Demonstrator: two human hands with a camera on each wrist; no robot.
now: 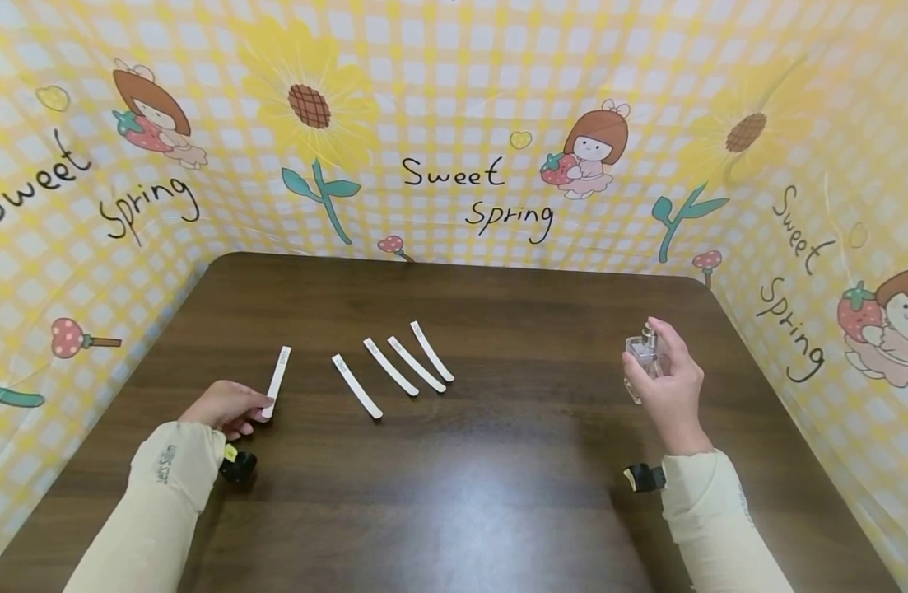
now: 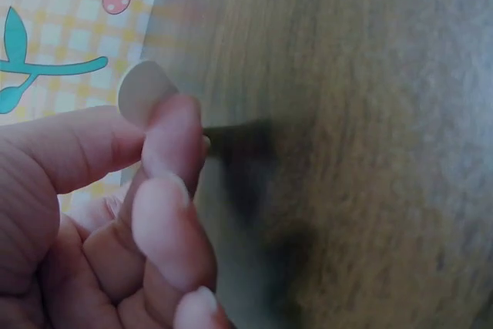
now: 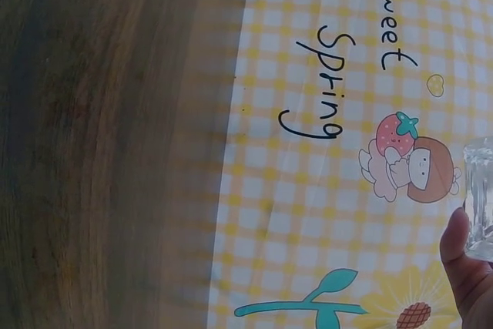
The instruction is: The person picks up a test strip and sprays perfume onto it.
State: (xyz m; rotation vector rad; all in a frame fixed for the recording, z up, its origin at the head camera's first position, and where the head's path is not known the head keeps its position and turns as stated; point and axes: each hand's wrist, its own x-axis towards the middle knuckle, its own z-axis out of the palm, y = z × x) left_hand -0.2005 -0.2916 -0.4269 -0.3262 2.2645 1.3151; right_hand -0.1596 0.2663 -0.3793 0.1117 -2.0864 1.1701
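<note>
My left hand [image 1: 227, 405] pinches the near end of a white perfume test strip [image 1: 278, 380] between thumb and fingers, at the left of the table. In the left wrist view the strip's rounded end [image 2: 145, 92] pokes out past the fingertips. My right hand [image 1: 674, 394] holds a clear glass perfume bottle [image 1: 641, 354] upright at the right, with the index finger on its spray top. Only part of the bottle [image 3: 481, 198] shows at the edge of the right wrist view. Several more test strips, one of them the leftmost strip [image 1: 357, 387], lie slanted between the hands.
The dark brown wooden table [image 1: 454, 511] has rounded far corners. A yellow checked cloth [image 1: 454, 107] printed with flowers and "Sweet Spring" stands round its back and both sides. Small black cameras sit at both wrists.
</note>
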